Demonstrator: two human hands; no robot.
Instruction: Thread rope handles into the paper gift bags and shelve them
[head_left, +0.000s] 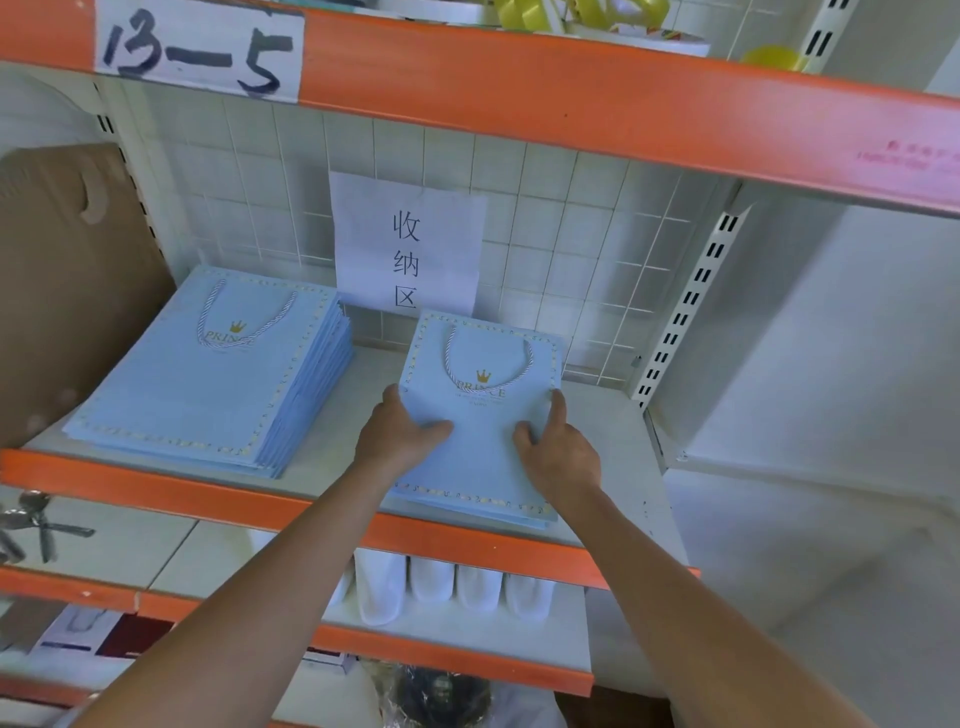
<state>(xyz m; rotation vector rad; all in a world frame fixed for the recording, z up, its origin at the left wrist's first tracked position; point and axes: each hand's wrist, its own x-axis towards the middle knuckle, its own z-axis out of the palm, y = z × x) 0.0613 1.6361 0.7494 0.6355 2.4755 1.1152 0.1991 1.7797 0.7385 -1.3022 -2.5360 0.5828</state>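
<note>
A light blue paper gift bag (483, 447) with a gold crown print and a white rope handle (488, 364) lies flat on top of a small stack at the right of the shelf board (608, 447). My left hand (400, 436) holds its left edge, thumb lying on top. My right hand (556, 452) holds its right edge, thumb on the face and index finger along the side. A taller stack of the same bags (208, 379), top one with a rope handle, lies at the left of the shelf.
A paper sign (410, 244) hangs on the wire grid behind the bags. Brown cardboard (72, 291) leans at the shelf's left end. Orange shelf rails (467, 551) run above and below. White folded items (452, 587) sit on the lower shelf.
</note>
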